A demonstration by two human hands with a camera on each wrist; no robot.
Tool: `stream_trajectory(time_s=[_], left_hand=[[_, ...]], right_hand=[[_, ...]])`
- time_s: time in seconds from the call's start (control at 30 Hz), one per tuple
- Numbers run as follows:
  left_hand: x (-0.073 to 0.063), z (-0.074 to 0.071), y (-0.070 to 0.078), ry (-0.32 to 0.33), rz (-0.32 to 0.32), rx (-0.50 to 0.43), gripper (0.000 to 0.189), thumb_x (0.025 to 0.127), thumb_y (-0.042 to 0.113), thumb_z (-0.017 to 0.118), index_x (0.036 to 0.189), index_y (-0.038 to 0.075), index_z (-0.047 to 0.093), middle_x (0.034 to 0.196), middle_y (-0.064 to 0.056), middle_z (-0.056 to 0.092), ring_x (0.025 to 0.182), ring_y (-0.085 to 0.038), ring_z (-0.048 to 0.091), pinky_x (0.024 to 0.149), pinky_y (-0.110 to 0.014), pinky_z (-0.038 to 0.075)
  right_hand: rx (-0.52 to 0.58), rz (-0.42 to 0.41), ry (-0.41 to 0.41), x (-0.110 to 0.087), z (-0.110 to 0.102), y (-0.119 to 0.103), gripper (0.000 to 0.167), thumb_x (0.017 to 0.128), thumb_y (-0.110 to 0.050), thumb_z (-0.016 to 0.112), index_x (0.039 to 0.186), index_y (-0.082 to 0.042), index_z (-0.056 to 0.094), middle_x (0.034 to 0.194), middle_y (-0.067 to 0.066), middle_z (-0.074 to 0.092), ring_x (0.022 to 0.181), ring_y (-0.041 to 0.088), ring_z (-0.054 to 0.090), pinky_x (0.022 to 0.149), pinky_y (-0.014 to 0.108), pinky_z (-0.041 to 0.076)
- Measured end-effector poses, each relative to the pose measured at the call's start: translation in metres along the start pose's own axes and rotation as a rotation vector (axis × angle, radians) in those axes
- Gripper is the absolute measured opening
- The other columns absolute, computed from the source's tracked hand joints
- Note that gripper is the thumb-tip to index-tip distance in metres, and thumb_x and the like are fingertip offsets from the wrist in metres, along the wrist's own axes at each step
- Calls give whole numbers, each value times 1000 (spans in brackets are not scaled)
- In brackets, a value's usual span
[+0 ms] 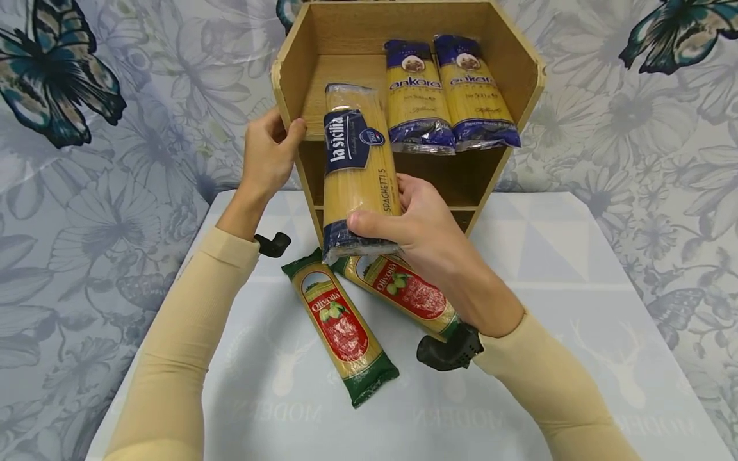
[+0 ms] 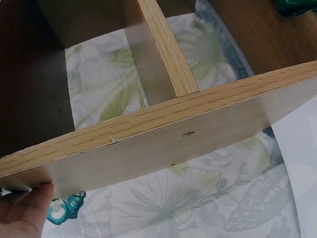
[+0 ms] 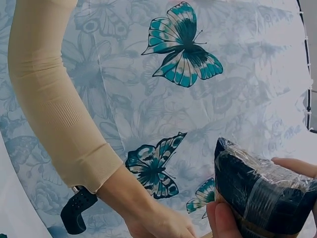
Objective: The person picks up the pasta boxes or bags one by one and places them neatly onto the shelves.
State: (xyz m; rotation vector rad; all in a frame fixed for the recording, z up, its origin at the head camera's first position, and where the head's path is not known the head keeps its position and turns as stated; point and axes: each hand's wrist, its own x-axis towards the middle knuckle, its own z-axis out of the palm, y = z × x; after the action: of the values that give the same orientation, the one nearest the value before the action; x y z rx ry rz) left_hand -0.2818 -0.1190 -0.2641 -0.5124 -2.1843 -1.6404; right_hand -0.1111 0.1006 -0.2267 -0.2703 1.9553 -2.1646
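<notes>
My right hand (image 1: 429, 224) grips the lower end of a spaghetti pack (image 1: 354, 186) labelled La Sicilia, thumb across its front. The pack stands tilted before the left part of the wooden shelf unit (image 1: 409, 6), its top end overlapping the upper compartment. In the right wrist view the pack's dark blue end (image 3: 265, 198) shows between thumb and fingers. My left hand (image 1: 270, 150) holds the unit's left side edge, thumb at the front. In the left wrist view its fingertips (image 2: 42, 198) press the outer side panel. Two Ankara pasta packs (image 1: 418, 96) (image 1: 475, 89) lie side by side in the upper compartment.
Two Olivoila pasta packs (image 1: 340, 326) (image 1: 403, 285) lie on the white patterned table (image 1: 277, 422) in front of the unit. The unit's lower compartments (image 1: 444, 173) are partly hidden by the pack and right hand. Butterfly-print cloth (image 1: 611, 128) hangs behind.
</notes>
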Motion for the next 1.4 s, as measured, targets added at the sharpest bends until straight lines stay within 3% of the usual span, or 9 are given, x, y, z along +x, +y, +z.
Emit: stream_trajectory(time_s=[0.3, 0.47, 0.63, 0.77, 1.0, 1.4], left_hand=[[1, 0, -2, 5, 11, 0, 33, 101, 14, 58, 128, -1, 67, 115, -18, 70, 98, -17, 68, 89, -29, 54], [2, 1, -4, 8, 3, -14, 33, 100, 12, 58, 129, -2, 67, 116, -19, 70, 98, -16, 68, 89, -29, 53], [1, 2, -4, -2, 8, -12, 34, 101, 14, 58, 131, 0, 66, 118, -18, 70, 102, -18, 68, 92, -30, 53], [0, 2, -3, -4, 27, -10, 33, 101, 15, 58, 129, 0, 67, 116, -16, 70, 101, -17, 68, 91, -29, 53], [0, 0, -4, 10, 24, -16, 31, 101, 14, 57, 126, -1, 68, 111, -15, 71, 96, -16, 68, 87, -27, 52], [0, 1, -4, 13, 30, -18, 30, 101, 13, 57, 125, -1, 68, 111, -14, 71, 96, -16, 68, 86, -28, 53]], right_hand=[[197, 1, 34, 20, 4, 0, 47, 94, 1, 68, 137, 1, 49, 127, 20, 59, 114, 33, 62, 98, 39, 51], [238, 44, 115, 31, 7, -4, 44, 94, 0, 71, 135, -2, 54, 127, 16, 62, 114, 30, 63, 99, 38, 50], [258, 36, 127, 35, 6, -4, 45, 94, 0, 70, 136, -2, 53, 128, 16, 60, 114, 28, 62, 100, 37, 49], [205, 16, 106, 28, 5, -4, 60, 93, 3, 71, 145, -3, 41, 133, 16, 56, 119, 29, 60, 101, 34, 49], [-32, -37, 103, 7, 6, -2, 91, 85, 0, 80, 157, -14, 26, 136, 7, 55, 118, 25, 60, 98, 38, 51], [-304, -190, 214, 2, 10, 7, 91, 80, -12, 89, 153, -8, 34, 130, 7, 61, 109, 20, 67, 91, 34, 55]])
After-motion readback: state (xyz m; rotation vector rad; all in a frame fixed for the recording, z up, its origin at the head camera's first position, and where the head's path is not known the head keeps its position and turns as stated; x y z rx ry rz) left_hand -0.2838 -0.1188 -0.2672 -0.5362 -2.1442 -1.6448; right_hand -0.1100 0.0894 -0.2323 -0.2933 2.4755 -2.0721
